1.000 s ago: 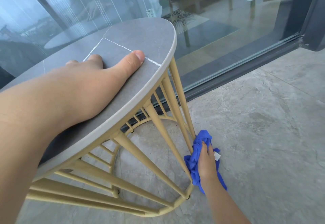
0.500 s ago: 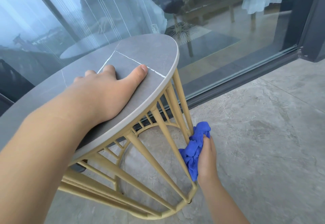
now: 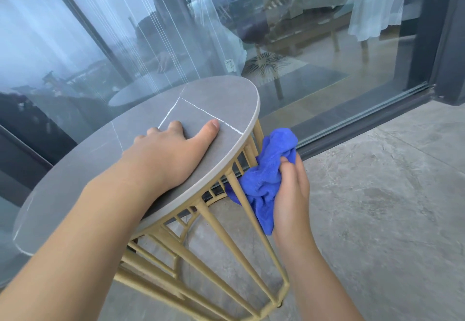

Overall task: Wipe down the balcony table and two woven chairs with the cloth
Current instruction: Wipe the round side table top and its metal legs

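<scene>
A round grey stone-look table (image 3: 216,99) with thin white veins stands on a cage of yellow metal bars (image 3: 226,252). My left hand (image 3: 171,152) lies flat on the tabletop, thumb stretched toward the right rim. My right hand (image 3: 292,194) grips a bunched blue cloth (image 3: 266,172) against an upper yellow bar just under the table's right edge. Part of the cloth hangs down behind the bars. No woven chair is in view.
A glass sliding door (image 3: 314,43) with a dark frame and floor track (image 3: 364,121) runs close behind the table. Grey stone balcony floor (image 3: 390,207) stretches to the right. A dark door post (image 3: 450,31) stands at the far right.
My right hand has carried the cloth up the yellow bars from near the base to just below the tabletop rim. My left hand has stayed flat on the top.
</scene>
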